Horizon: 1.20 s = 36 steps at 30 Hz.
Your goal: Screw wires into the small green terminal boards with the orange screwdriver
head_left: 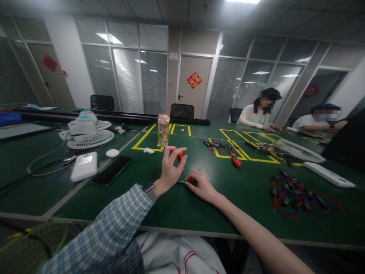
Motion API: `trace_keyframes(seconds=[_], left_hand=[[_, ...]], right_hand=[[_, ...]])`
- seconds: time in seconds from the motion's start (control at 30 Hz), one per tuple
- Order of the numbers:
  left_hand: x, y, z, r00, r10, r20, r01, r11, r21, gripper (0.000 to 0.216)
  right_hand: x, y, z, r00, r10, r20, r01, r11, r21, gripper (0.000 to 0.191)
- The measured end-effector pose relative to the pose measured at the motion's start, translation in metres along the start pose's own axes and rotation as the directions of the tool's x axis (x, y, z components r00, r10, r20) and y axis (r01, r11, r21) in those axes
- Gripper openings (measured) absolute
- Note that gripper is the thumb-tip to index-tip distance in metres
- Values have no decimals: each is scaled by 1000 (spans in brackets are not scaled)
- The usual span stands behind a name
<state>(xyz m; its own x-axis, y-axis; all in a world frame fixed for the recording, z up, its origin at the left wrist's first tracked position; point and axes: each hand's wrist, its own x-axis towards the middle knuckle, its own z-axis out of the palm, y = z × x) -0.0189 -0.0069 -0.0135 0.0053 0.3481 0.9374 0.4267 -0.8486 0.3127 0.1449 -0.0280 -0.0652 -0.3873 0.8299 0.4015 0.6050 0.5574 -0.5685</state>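
Note:
An upright screwdriver with an orange-red handle (180, 155) is in my left hand (170, 167), whose thumb and fingers close around it. Its thin dark shaft points down at a small green circuit board (181, 181) on the table. My right hand (201, 185) rests on the tabletop, fingertips pinched on the board's right end. Those fingers hide part of the board. Beyond it to the right lie a bunch of red and blue wires (213, 145) and a red-handled tool (236, 161).
A pink-lidded bottle (163, 131) stands ahead. To the left are a phone (111, 171), a white box (84, 166) and a white fan (90, 131). Tangled wires with boards (296, 194) lie right, near a white fan-like device (302, 151). Two people sit at the far right.

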Motion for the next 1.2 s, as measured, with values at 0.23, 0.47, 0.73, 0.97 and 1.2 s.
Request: trace_keyframes(seconds=[0.23,0.47,0.73,0.97,1.2], left_hand=[[-2,-1,-2,995,-35,91,43,995,-86,37],[-1,1,0,999,-27,29,27,1000,-8,27],[-2,0,0,997,-21,77,28,996,-84,32],[-1,0,0,1000,-5,5,6,1000,-26,21],[0,-1,-2,994,-19,104,33,990,-139,31]], right_hand=[[0,4,2,1000,-19,-10,19,1000,-5,5],[0,3,1,1000,-11,0,11,1000,-7,6],[0,2,1,1000,-9,-2,9,1000,-6,6],[0,3,1,1000,-6,-4,6,1000,6,7],[0,4,1,1000,-24,-4,24,1000,11,7]])
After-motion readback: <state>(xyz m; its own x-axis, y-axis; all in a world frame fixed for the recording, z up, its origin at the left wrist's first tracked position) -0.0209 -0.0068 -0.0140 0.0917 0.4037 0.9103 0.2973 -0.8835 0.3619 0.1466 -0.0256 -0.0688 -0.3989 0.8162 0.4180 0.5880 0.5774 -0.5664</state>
